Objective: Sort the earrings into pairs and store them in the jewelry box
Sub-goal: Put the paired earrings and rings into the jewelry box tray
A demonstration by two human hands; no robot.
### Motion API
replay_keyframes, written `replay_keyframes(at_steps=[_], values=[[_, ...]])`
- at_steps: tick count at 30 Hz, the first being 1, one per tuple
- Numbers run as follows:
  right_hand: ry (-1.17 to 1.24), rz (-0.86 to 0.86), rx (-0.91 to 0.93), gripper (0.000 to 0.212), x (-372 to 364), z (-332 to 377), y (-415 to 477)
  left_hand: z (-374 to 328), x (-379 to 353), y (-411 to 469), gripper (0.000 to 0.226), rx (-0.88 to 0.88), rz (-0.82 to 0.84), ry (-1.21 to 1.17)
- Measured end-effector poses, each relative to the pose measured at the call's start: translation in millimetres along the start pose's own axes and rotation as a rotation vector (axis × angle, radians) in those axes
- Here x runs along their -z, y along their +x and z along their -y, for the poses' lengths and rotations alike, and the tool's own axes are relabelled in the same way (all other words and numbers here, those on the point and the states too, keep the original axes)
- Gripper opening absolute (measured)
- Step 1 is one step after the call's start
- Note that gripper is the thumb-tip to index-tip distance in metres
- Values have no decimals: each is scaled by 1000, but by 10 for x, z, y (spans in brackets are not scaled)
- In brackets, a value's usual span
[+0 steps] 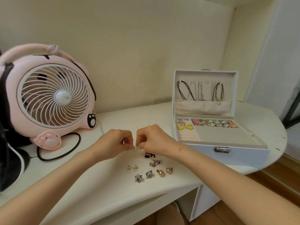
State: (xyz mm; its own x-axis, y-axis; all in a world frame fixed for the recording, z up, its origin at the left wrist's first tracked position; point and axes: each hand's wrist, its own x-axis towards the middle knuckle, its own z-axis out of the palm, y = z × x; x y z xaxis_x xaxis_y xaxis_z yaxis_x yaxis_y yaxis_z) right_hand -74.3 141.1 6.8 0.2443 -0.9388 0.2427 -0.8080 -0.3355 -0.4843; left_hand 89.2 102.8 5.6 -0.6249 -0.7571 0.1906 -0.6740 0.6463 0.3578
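While left hand [116, 142] and right hand [151, 140] pinch one tiny unclear item [136, 148], near star earrings [138, 178] seem light, stiff, slippery; pinch edges.

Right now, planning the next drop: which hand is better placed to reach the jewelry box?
Right, probably. The right hand lies nearer the open jewelry box on that side; the left hand would have to cross it.

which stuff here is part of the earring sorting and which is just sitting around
Job: left hand and right hand, pinching a tiny pale piece; flower earrings; star earrings; gold ball earrings; silver twisted earrings; black-pink earrings; jewelry box.
Lying about: pink fan; black cable; black bag.
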Motion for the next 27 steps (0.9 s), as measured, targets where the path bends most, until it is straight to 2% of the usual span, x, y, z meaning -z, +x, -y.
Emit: replay_keyframes(at_steps=[6, 13, 16, 19, 27], values=[[66, -140, -51, 9, 399, -53, -198, -253, 36, 122, 15, -109, -121, -47], [95, -274, -173, 9, 887, -397, -465, -668, -55, 407, 11, -188, -140, -120], [91, -284, -214, 13, 969, -542, -566, -812, -123, 526, 10, -229, -139, -115], [89, -256, -248, 7, 1004, -646, -648, -912, -184, 612, 7, -261, -141, -114], [115, -183, -320, 8, 1002, -844, -677, -1020, -306, 802, 6, -254, -64, -70]])
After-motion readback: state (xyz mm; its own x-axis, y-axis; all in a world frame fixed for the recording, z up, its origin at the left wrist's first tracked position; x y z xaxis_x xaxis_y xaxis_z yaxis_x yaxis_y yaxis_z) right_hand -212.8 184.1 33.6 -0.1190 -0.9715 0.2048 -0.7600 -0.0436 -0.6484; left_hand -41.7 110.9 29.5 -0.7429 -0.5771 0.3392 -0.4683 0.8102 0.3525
